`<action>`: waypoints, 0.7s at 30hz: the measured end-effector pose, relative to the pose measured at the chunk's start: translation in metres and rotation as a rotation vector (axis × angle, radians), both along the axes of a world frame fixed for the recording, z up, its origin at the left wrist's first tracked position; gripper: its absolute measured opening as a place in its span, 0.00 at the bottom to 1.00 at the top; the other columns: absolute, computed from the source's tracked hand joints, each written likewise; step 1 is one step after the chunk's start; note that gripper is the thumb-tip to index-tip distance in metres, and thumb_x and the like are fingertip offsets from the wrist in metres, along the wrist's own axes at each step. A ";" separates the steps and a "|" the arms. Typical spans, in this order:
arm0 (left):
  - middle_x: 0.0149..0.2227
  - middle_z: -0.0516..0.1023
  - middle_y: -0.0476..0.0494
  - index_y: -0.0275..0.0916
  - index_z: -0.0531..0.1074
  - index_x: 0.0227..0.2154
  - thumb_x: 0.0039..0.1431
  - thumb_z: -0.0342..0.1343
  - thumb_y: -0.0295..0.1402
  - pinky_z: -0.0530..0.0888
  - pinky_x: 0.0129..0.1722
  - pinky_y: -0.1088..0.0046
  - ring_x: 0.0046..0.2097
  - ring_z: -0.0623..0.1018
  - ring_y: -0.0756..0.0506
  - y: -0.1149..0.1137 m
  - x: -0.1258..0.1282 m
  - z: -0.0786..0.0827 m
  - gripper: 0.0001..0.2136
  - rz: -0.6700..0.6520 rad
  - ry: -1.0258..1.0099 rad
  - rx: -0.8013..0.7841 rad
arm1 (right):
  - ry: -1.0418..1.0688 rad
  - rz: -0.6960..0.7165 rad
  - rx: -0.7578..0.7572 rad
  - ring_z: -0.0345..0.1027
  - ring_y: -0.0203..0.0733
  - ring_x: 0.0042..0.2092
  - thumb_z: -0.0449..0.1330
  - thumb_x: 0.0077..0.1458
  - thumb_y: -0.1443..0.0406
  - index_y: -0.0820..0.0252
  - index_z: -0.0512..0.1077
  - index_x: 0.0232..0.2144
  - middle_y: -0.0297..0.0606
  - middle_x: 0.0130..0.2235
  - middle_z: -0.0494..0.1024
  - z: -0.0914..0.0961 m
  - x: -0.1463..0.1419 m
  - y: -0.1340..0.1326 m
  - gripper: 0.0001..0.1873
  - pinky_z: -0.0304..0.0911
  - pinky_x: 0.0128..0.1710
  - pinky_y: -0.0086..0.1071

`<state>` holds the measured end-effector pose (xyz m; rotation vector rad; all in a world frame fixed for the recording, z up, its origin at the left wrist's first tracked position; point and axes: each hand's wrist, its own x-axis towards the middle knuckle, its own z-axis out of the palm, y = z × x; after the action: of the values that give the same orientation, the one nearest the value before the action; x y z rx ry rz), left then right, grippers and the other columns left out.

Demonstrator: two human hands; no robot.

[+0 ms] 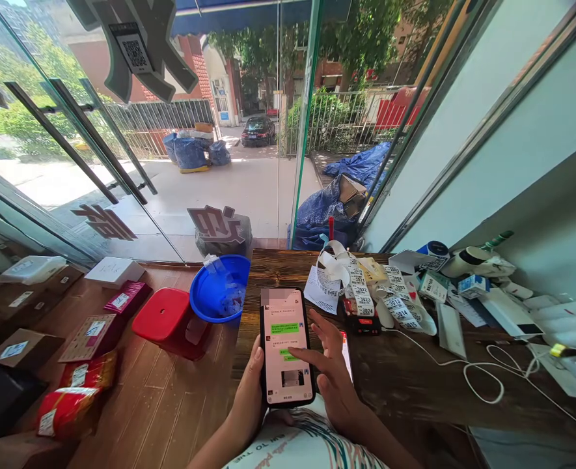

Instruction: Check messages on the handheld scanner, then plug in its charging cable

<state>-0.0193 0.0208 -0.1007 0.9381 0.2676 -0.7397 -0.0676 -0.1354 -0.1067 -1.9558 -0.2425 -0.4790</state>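
Note:
A black-edged smartphone (274,312) stands nearly upright before me, its lit screen showing a chat with green message bubbles and a small picture. My left hand (248,387) grips it from the left and below, with the thumb along its side. Over the right half of the screen, my right hand (334,378) has its fingers apart; the index fingertip is at the middle of the screen, and I cannot tell if it touches. Behind the right hand lies a second lit phone (347,359), mostly hidden. Close by is a small black-and-red device (364,324) under a numbered label strip (360,286).
The dark wooden table (405,384) carries more label strips (399,303), white cables (483,384) and small boxes (437,285). On the left floor stand a red stool (163,319), a blue basin (219,260) and several parcels (90,335). Glass doors (248,176) are ahead.

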 end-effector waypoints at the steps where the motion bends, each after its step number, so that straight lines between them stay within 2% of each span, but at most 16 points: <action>1: 0.51 0.75 0.40 0.45 0.52 0.61 0.44 0.61 0.52 0.76 0.16 0.72 0.47 0.76 0.33 0.000 0.000 0.001 0.42 0.021 -0.004 -0.007 | -0.001 0.000 0.003 0.33 0.59 0.66 0.42 0.62 0.51 0.45 0.69 0.51 0.31 0.67 0.41 0.000 0.000 0.000 0.22 0.40 0.61 0.58; 3: 0.50 0.76 0.44 0.44 0.59 0.57 0.45 0.63 0.49 0.80 0.29 0.71 0.52 0.74 0.36 0.001 0.000 0.001 0.37 0.097 -0.013 -0.005 | -0.007 0.022 0.058 0.34 0.59 0.66 0.44 0.62 0.51 0.45 0.73 0.46 0.30 0.67 0.43 0.000 -0.001 0.000 0.22 0.40 0.61 0.58; 6: 0.50 0.76 0.50 0.46 0.65 0.54 0.48 0.64 0.43 0.77 0.44 0.74 0.57 0.68 0.42 0.002 -0.002 0.002 0.29 0.172 -0.028 0.025 | -0.026 0.075 0.195 0.38 0.59 0.66 0.45 0.61 0.49 0.47 0.77 0.35 0.28 0.66 0.46 -0.001 -0.002 0.000 0.23 0.40 0.61 0.58; 8: 0.52 0.75 0.49 0.47 0.64 0.55 0.52 0.61 0.42 0.76 0.46 0.70 0.58 0.67 0.40 0.002 -0.003 0.003 0.27 0.131 -0.024 0.003 | -0.006 0.064 0.163 0.37 0.59 0.66 0.43 0.61 0.48 0.46 0.75 0.42 0.29 0.67 0.44 -0.001 -0.002 -0.001 0.24 0.40 0.62 0.57; 10: 0.53 0.74 0.46 0.47 0.61 0.57 0.53 0.59 0.43 0.77 0.45 0.64 0.57 0.69 0.37 0.002 -0.003 0.004 0.29 0.066 -0.005 -0.057 | 0.032 0.019 0.057 0.34 0.59 0.66 0.41 0.61 0.48 0.46 0.67 0.54 0.32 0.67 0.40 -0.002 -0.002 -0.002 0.26 0.39 0.62 0.58; 11: 0.54 0.73 0.44 0.48 0.59 0.58 0.53 0.59 0.44 0.77 0.44 0.61 0.56 0.69 0.35 0.002 -0.003 0.004 0.30 0.044 0.006 -0.085 | 0.054 0.002 0.015 0.32 0.59 0.67 0.40 0.61 0.48 0.46 0.64 0.56 0.33 0.67 0.39 -0.002 -0.001 -0.002 0.27 0.39 0.62 0.58; 14: 0.55 0.72 0.43 0.48 0.56 0.60 0.52 0.58 0.46 0.77 0.44 0.58 0.54 0.71 0.34 0.001 -0.003 0.003 0.33 0.034 0.009 -0.115 | 0.035 -0.002 0.018 0.32 0.60 0.66 0.42 0.61 0.48 0.46 0.69 0.52 0.32 0.67 0.40 -0.004 -0.001 -0.002 0.25 0.40 0.62 0.59; 17: 0.55 0.72 0.42 0.44 0.58 0.59 0.53 0.58 0.47 0.76 0.46 0.60 0.54 0.71 0.35 0.001 -0.003 0.002 0.32 0.068 -0.034 -0.119 | -0.039 0.046 0.167 0.37 0.59 0.66 0.44 0.61 0.50 0.46 0.76 0.38 0.28 0.66 0.46 -0.005 -0.001 -0.001 0.22 0.42 0.61 0.58; 19: 0.54 0.72 0.44 0.43 0.61 0.57 0.54 0.57 0.46 0.75 0.47 0.66 0.56 0.70 0.38 0.001 -0.003 0.002 0.29 0.091 -0.057 -0.113 | -0.038 0.059 0.195 0.39 0.59 0.65 0.43 0.61 0.49 0.45 0.76 0.40 0.29 0.66 0.46 -0.004 -0.001 -0.001 0.23 0.43 0.61 0.58; 21: 0.52 0.74 0.47 0.44 0.62 0.56 0.53 0.58 0.46 0.75 0.46 0.71 0.57 0.69 0.41 0.001 -0.003 0.002 0.28 0.102 -0.061 -0.083 | -0.002 0.033 0.132 0.36 0.60 0.66 0.42 0.61 0.48 0.45 0.72 0.48 0.32 0.66 0.43 -0.002 -0.001 -0.001 0.25 0.42 0.61 0.58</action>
<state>-0.0220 0.0216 -0.0983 0.8608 0.2278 -0.6226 -0.0686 -0.1360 -0.1088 -1.8202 -0.2380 -0.4643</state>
